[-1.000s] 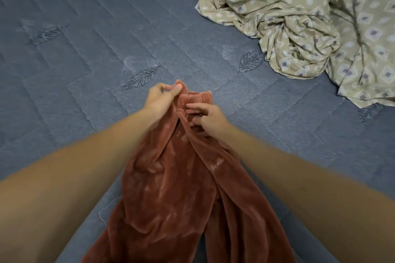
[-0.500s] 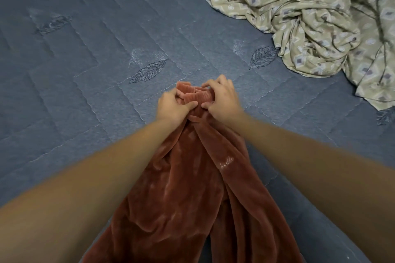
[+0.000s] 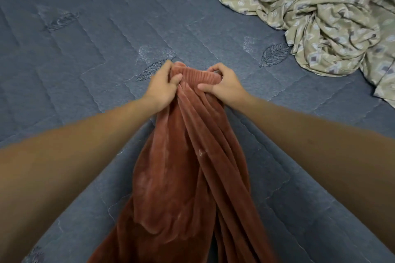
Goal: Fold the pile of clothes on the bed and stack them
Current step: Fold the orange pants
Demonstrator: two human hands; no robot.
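Nearest the camera, two bare forearms reached forward over the bed (image 3: 89,34), and between them a rust-coloured pair of velvety trousers (image 3: 183,177) trailed back toward the person, its legs lying bunched and overlapping on the quilted blue-grey cover. Further out, both hands held the ribbed waistband. The left hand (image 3: 162,85) had its fingers curled over the left end and its thumb pressed into the cloth; the right hand (image 3: 222,85) pinched the right end between thumb and curled fingers. The waistband sat gathered between them, not pulled flat.

This looked like the opening of the fold for this garment: finding the waist corners and getting ready to spread it. The next move would likely call for drawing the hands apart to tauten the waistband, then laying the legs straight, one on the other.

Beyond, to the far right, a crumpled beige patterned cloth (image 3: 320,21) lay well apart, unfolded.
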